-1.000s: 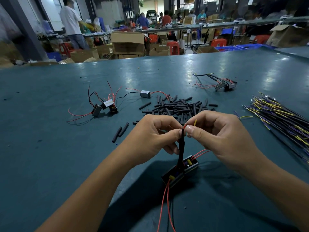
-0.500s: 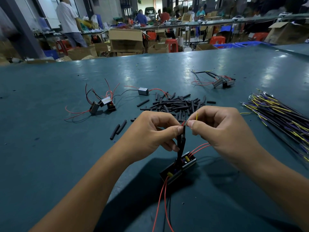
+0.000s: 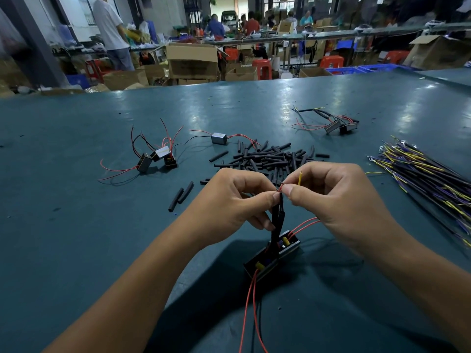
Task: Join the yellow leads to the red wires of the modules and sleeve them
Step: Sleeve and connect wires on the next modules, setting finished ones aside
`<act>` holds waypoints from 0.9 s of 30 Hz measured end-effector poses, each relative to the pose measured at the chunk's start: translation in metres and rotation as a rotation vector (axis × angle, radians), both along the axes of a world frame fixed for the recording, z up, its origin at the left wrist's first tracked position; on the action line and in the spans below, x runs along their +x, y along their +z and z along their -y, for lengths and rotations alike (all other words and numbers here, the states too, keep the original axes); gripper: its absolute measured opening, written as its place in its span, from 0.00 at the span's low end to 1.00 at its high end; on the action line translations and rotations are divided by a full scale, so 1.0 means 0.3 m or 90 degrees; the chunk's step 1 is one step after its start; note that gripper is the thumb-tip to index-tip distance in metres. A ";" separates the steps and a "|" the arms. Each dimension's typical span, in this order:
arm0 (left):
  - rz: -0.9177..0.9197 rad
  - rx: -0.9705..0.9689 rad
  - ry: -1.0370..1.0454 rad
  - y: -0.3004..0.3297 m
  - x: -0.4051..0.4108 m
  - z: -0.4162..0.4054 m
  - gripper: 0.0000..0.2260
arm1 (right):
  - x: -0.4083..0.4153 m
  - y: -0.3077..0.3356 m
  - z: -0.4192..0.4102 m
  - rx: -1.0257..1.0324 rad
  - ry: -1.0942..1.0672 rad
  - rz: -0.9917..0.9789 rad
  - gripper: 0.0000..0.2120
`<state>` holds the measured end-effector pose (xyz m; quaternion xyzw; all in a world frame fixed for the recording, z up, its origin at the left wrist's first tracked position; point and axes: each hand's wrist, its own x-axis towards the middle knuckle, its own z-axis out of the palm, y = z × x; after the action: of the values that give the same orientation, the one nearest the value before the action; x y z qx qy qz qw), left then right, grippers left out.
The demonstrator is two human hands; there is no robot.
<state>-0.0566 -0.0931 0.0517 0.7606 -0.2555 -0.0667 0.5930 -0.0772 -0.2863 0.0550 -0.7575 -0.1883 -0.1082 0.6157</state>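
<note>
Above the near middle of the tabletop (image 3: 76,225), the left hand (image 3: 229,202) and the right hand (image 3: 339,200) are held tip to tip. The left hand's fingers are curled, and the top of a black sleeve (image 3: 276,220) with a red wire (image 3: 280,187) end is pinched between thumb and forefinger. The right hand's fingers are likewise curled; a yellow lead (image 3: 300,177) is pinched there, its tip standing up just past the forefinger. The bare ends are met between the two thumbs; whether they are twisted together cannot be told. The sleeve hangs down to an open black module (image 3: 272,258) lying on the tabletop below the hands, with red wires trailing from both of its ends.

Compared with half a second ago, the hands and module are found in nearly the same pose, with the yellow tip tilted slightly more to the right.

On the teal tabletop, a heap of black sleeves (image 3: 270,159) lies beyond the hands, and two loose ones (image 3: 181,196) to the left. Unfinished modules (image 3: 159,159) are seen at the left, one grey module (image 3: 219,138) further back, and a finished pair (image 3: 341,126) at the far right. A bundle of yellow and purple leads (image 3: 420,174) lies at the right edge. Beyond the tabletop, cardboard boxes (image 3: 192,59), red stools (image 3: 262,68) and people at benches are seen.
</note>
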 end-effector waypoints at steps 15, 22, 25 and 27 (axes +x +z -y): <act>0.019 -0.002 0.003 -0.005 -0.007 0.012 0.05 | 0.023 -0.018 0.008 -0.058 0.060 0.027 0.05; 0.048 0.002 0.030 0.024 -0.005 -0.015 0.03 | 0.022 -0.020 0.008 -0.085 0.056 0.052 0.05; 0.200 0.055 0.085 0.046 -0.015 -0.019 0.02 | 0.017 -0.017 0.011 -0.094 0.064 0.063 0.04; 0.275 0.105 0.092 0.054 -0.028 -0.010 0.02 | 0.013 -0.015 0.013 -0.107 0.064 0.074 0.04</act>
<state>-0.0650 -0.0902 0.0678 0.8195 -0.3152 0.1195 0.4634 -0.0733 -0.2902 0.0505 -0.7884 -0.2698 -0.1052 0.5428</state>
